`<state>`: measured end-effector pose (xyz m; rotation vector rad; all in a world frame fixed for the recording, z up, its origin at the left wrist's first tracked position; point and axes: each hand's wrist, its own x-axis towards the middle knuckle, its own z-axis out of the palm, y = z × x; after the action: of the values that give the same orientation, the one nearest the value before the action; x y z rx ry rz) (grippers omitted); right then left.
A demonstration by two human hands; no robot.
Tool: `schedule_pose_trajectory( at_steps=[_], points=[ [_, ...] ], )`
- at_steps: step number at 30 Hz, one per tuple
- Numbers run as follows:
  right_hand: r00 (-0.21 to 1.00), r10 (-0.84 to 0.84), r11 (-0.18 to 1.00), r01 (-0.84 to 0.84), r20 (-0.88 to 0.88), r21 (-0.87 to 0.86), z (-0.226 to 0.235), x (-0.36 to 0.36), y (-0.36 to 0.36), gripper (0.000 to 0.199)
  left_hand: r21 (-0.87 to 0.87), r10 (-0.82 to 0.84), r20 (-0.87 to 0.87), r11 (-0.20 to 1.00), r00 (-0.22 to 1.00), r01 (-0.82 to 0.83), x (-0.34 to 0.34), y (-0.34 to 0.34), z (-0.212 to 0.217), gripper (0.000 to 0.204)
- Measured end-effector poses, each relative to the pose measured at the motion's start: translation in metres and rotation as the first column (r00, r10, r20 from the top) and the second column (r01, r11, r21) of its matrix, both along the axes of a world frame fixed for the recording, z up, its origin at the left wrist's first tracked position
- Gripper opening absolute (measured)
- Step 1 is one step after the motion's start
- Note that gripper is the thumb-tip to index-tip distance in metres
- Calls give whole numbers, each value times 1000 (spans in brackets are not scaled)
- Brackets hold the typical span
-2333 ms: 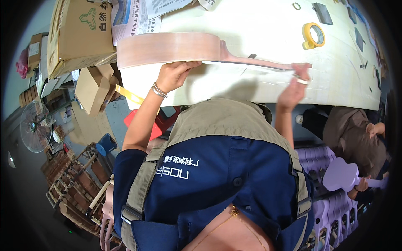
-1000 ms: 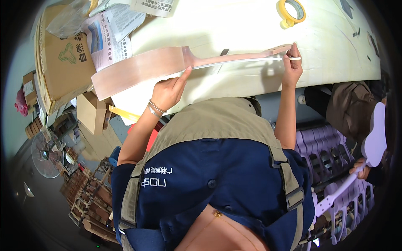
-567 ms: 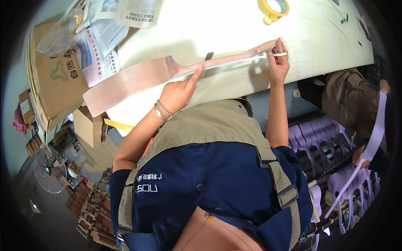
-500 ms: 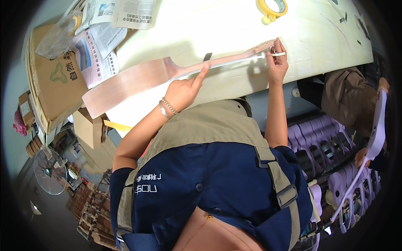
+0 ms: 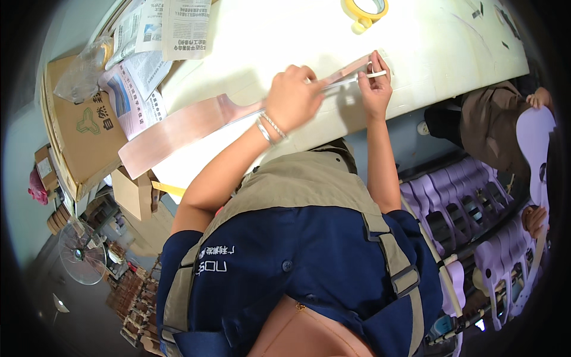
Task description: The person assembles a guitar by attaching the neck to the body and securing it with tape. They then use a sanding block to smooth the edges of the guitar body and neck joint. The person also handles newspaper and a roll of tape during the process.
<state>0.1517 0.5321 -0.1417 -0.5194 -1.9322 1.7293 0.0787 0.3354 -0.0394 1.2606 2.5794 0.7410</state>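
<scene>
An unpainted wooden guitar (image 5: 178,131) lies on its side on the pale worktable, body to the left and neck pointing right. A thin white strip runs along its near edge toward my right hand. My left hand (image 5: 294,98), slightly blurred, is bent over the middle of the neck, its fingers closed on it and hiding that stretch. By the headstock (image 5: 357,65), my right hand (image 5: 376,92) has its fingers closed around a narrow white thing (image 5: 376,74), perhaps a tape roll seen edge-on.
A yellow tape roll (image 5: 366,11) lies at the far side of the worktable (image 5: 428,65). Newspapers (image 5: 140,71) and a cardboard box (image 5: 89,125) stand left. Lilac guitars (image 5: 452,190) hang on racks at right, where another person's hand (image 5: 535,221) holds a lilac guitar (image 5: 532,140). A fan (image 5: 82,253) is lower left.
My left hand has moved right along the neck, from a pointing finger near the body joint to closed fingers mid-neck. My right hand stays by the headstock. The other person's lilac guitar has turned.
</scene>
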Motion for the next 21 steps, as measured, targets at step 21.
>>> schedule_pose_trajectory(
  at_steps=[21],
  points=[
    [784, -553, 579, 605, 283, -547, -3, 56, -21, 48, -269, 276, 956, 960, 102, -76, -65, 27, -37, 20]
  ],
)
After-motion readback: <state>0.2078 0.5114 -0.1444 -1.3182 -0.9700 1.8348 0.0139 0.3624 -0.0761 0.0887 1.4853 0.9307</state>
